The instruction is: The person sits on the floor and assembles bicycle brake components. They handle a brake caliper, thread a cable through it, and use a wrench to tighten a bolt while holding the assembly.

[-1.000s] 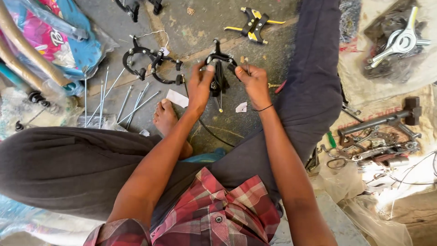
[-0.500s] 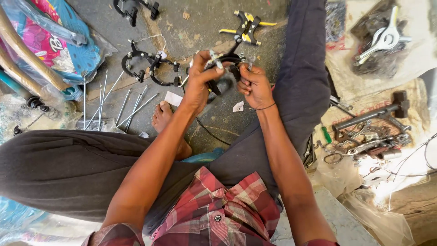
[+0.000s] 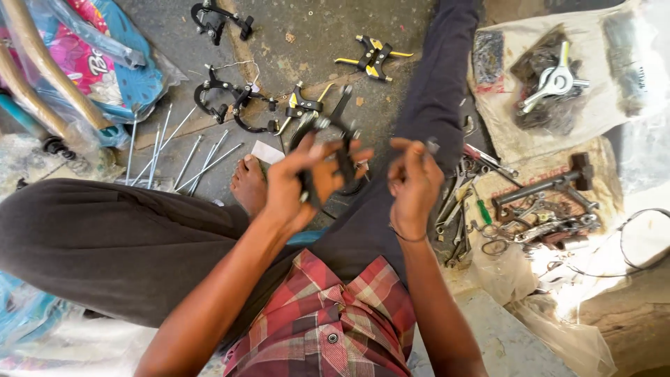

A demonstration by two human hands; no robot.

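Far left: a pink-and-blue printed plastic bag [image 3: 91, 63] lies at 10 o'clock, with a tan curved tube [image 3: 49, 70] across it.
Spokes: a fan of thin grey metal rods [image 3: 181, 153] lies on the concrete floor [image 3: 314, 35] at 9 o'clock of the left hand.
Spare calipers: 2 linked black curved brake arms [image 3: 234, 105] sit at 11 o'clock of the left hand; a further black brake arm [image 3: 216, 17] lies near the top edge.
Left hand [image 3: 303, 183]: closed around the black metal bicycle brake caliper [image 3: 335, 143], thumb and fingers wrapped over its lower arm.
Caliper place: held up in the air over the lap, at centre frame, its arms pointing to 12 o'clock.
Handling: I judge it stiff, fairly light and sprung, with greasy pivots that could slip; best taken by the solid arm near the pivot bolt, clear of the spring ends.
Right hand [image 3: 413, 183]: just beside the caliper at 3 o'clock, apart from it, fingertips pinched on a small metal part [image 3: 433, 145] too small to identify.
Yellow tool: a black-and-yellow brake piece [image 3: 373, 56] lies at 12 o'clock on the floor.
Far right: loose spanners [image 3: 460, 209], a dark iron hammer [image 3: 551, 181] and a silver three-armed wrench [image 3: 555, 84] rest on pale sacking [image 3: 600, 119] at 2 to 3 o'clock.
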